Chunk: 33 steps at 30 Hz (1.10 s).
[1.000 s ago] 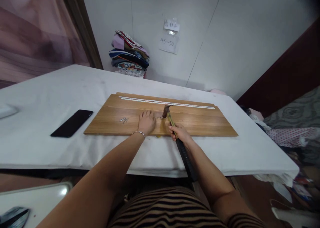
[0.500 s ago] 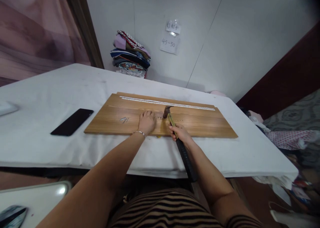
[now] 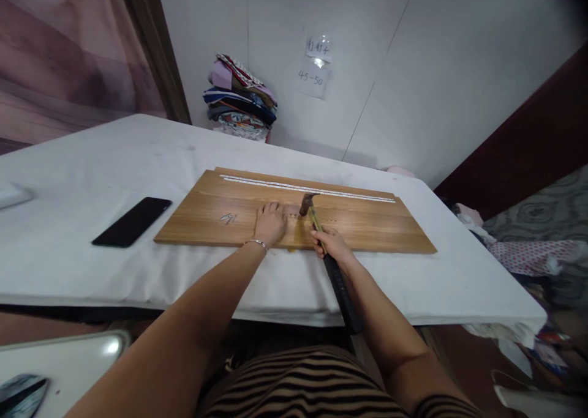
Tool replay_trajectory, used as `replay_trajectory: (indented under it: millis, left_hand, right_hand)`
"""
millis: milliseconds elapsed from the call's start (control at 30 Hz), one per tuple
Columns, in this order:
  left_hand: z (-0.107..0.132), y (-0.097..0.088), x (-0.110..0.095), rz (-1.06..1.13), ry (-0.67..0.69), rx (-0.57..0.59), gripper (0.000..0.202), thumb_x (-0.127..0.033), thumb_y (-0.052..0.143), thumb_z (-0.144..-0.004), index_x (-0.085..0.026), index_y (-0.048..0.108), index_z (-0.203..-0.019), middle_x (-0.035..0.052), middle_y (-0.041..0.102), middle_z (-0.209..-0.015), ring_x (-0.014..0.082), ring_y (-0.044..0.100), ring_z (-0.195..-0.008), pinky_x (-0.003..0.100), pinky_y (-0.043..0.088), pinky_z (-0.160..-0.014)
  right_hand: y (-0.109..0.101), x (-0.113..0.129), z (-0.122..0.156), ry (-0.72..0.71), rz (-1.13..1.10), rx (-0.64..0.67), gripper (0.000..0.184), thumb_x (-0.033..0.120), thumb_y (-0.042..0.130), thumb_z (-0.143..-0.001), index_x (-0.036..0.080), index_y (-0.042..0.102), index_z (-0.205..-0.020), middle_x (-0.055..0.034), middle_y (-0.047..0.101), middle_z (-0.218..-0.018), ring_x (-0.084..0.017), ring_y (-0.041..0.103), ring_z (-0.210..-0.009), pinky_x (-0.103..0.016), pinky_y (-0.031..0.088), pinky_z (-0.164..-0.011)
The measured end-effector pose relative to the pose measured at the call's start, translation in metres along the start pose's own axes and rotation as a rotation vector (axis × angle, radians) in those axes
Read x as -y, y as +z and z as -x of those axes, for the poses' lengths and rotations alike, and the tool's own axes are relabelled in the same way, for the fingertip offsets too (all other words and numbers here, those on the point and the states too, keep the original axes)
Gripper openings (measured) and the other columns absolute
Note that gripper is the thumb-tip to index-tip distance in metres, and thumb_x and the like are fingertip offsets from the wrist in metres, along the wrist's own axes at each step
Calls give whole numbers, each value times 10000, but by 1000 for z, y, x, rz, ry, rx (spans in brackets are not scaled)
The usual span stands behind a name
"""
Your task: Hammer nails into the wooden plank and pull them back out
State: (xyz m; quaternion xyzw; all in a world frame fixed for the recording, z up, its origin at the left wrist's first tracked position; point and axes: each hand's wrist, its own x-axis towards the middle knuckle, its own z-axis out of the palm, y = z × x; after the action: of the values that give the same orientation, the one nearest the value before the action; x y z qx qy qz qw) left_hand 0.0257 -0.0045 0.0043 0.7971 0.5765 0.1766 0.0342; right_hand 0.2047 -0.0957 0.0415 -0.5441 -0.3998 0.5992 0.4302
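My right hand [image 3: 334,244] is closed round the yellow part of a claw hammer [image 3: 339,286], near its head. The black grip of the hammer hangs back below that hand toward my forearm. Its dark head is low over the middle of a wooden board [image 3: 376,228]; whether it touches a nail I cannot tell. Palm down on the board, left of the hammer head, lies my left hand [image 3: 271,222], fingers slightly apart, wearing a bracelet. Small nails or marks show between the two hands and right of the head. Several loose nails [image 3: 228,218] lie on the board's left part.
White cloth covers the table [image 3: 151,155]. A black phone [image 3: 132,222] lies left of the board, and two white strips [image 3: 307,188] run along its far side. Folded clothes [image 3: 241,103] are stacked against the wall. Paper notes [image 3: 315,75] hang above.
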Motion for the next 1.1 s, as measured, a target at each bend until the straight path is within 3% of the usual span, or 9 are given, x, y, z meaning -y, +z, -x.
replay_trajectory:
  millis: [700,1100]
  left_hand:
    - [1,-2,-1,9,-2,-8,398,-275,388,-1001,-187,689,-1246,174,644,-1395,317,545,-1322,492,374,-1124]
    - [0,-1,0,23,-5,-7,395,-280,393,-1006,-165,688,-1242,184,638,-1411,327,542,-1332,491,379,-1119]
  right_hand:
    - [2,0,3,-9,17,-26,270,358,711,-689,229,528,-838,103,474,-510,-72,376,-368,-210,281,-363]
    - [2,-1,3,-3,11,-42,221,324,664,-695,236,507,-822,101,473,-505,-79,365,-363,-219,275,-363]
